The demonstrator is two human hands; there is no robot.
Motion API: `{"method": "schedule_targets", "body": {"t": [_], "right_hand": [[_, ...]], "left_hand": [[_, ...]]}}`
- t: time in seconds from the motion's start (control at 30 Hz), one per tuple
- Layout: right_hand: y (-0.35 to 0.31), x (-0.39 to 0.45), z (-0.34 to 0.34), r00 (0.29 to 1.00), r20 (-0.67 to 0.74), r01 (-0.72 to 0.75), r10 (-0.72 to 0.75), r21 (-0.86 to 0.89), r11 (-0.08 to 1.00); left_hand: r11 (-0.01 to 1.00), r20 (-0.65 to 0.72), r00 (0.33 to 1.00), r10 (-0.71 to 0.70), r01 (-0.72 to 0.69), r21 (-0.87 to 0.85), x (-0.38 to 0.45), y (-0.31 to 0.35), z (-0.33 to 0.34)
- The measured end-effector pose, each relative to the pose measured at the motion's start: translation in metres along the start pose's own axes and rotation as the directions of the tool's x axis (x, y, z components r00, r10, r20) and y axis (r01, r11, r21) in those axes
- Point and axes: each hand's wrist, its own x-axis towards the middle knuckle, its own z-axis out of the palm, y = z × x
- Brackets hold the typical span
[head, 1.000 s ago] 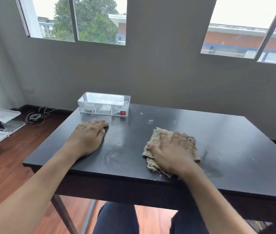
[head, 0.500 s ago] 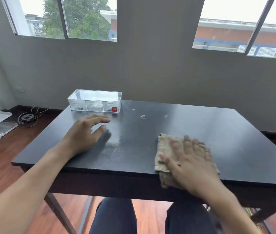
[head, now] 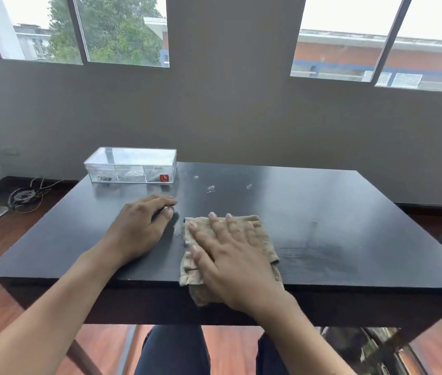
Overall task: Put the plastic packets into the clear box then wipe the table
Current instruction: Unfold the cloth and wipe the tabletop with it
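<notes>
Wiping under way on the dark desk [head: 322, 201], clear box [head: 130, 165] far left holding the packets, right hand [head: 230, 253] flat on the cloth [head: 252, 234], left hand [head: 138, 228] resting open, specks [head: 210, 188] left.

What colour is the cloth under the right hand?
Beige-tan, plain; the cloth shows best in the head view.

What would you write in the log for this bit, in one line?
step: wiping | right hand: flat on cloth | left hand: flat on table | clear box: far left corner | white specks: unwiped
</notes>
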Motion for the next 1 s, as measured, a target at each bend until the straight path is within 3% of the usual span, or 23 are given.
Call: {"method": "schedule_targets", "body": {"t": [0.1, 0.2, 0.33, 0.47, 0.57, 0.67, 0.83, 0.9, 1.0], "right_hand": [[0.046, -0.004, -0.017, 0.999, 0.032, -0.042, 0.042, -0.026, 0.999], [0.109, 0.008, -0.034, 0.972, 0.08, -0.214, 0.221, -0.09, 0.973], [0.185, 0.058, -0.052, 0.879, 0.077, -0.458, 0.471, -0.141, 0.878], [0.184, 0.127, -0.06, 0.848, 0.055, -0.521, 0.527, -0.092, 0.848], [0.149, 0.173, -0.047, 0.89, 0.046, -0.449, 0.454, -0.09, 0.889], [0.09, 0.185, -0.021, 0.97, 0.107, -0.211, 0.217, -0.064, 0.975], [0.037, 0.086, -0.011, 0.972, 0.132, 0.203, -0.196, -0.041, 0.978], [0.052, 0.041, -0.018, 0.966, 0.121, 0.234, -0.229, -0.03, 0.972], [0.085, 0.022, -0.034, 0.983, 0.13, 0.138, -0.131, -0.05, 0.989]], "left_hand": [[0.998, 0.007, 0.999, -0.045, 0.044, 0.033, -0.001, -0.021, -0.014], [0.992, 0.006, 0.993, -0.12, 0.119, 0.031, -0.002, -0.035, -0.023], [0.983, 0.05, 0.994, -0.095, 0.086, 0.164, -0.001, -0.031, -0.013], [0.974, 0.053, 0.991, -0.125, 0.113, 0.197, 0.001, -0.032, -0.012], [0.977, 0.031, 0.991, -0.129, 0.122, 0.177, -0.001, -0.032, -0.012], [0.979, 0.032, 0.99, -0.136, 0.129, 0.161, -0.001, -0.031, -0.013], [0.983, 0.015, 0.989, -0.145, 0.143, 0.12, -0.002, -0.032, -0.015], [0.985, 0.004, 0.989, -0.146, 0.145, 0.092, -0.002, -0.033, -0.014], [0.987, -0.006, 0.991, -0.133, 0.133, 0.094, -0.003, -0.035, -0.011]]}}
